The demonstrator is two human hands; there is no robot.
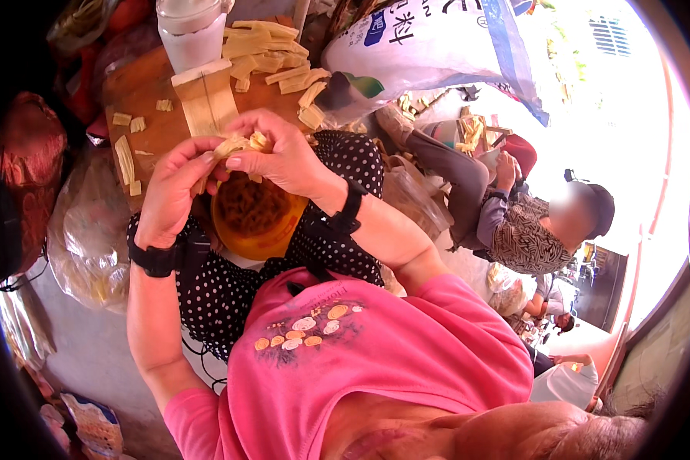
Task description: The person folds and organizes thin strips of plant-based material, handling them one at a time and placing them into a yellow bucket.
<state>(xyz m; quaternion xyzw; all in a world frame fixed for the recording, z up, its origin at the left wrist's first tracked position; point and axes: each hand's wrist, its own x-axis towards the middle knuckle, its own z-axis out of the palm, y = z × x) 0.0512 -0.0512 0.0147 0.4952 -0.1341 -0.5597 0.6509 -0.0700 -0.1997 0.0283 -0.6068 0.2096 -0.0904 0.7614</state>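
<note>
Both my hands are closed on a pale yellow, folded fibrous strip (240, 144), held above my lap. My left hand (178, 184) pinches its left end between thumb and fingers. Thumb and fingers of my right hand (282, 157) press on its right end. Right below them an orange-yellow bowl (247, 250) sits between my knees, holding many small dark brown pieces. A wooden board (149, 88) lies just beyond my hands. On it rest a broad pale wooden piece (207, 100), a pile of similar yellow strips (264, 50) and several short cut bits.
A white lidded container (192, 46) stands at the board's far edge. Beyond and to the right lies a large white printed sack (422, 57). A clear plastic bag (92, 245) is on my left. Another person (525, 238) sits at the right, near more yellow strips.
</note>
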